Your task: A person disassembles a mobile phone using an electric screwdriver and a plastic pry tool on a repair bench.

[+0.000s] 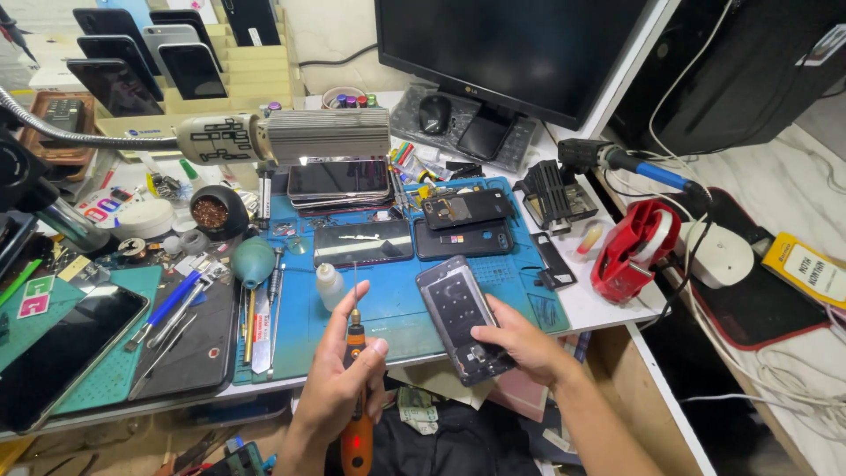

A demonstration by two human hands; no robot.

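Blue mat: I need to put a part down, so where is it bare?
Bare blue mat lies between the small white bottle and the opened phone in the right hand. The far half is crowded with phones; the left edge with tools.

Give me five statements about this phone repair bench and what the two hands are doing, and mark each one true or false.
1. The left hand grips an orange electric screwdriver with its thin bit pointing up. True.
2. The right hand holds an opened phone at the front edge of the blue work mat. True.
3. The red tape dispenser stands left of the mat. False: it stands to the right of it.
4. The monitor shows a bright picture. False: its screen is dark.
5. A small white squeeze bottle stands on the mat. True.
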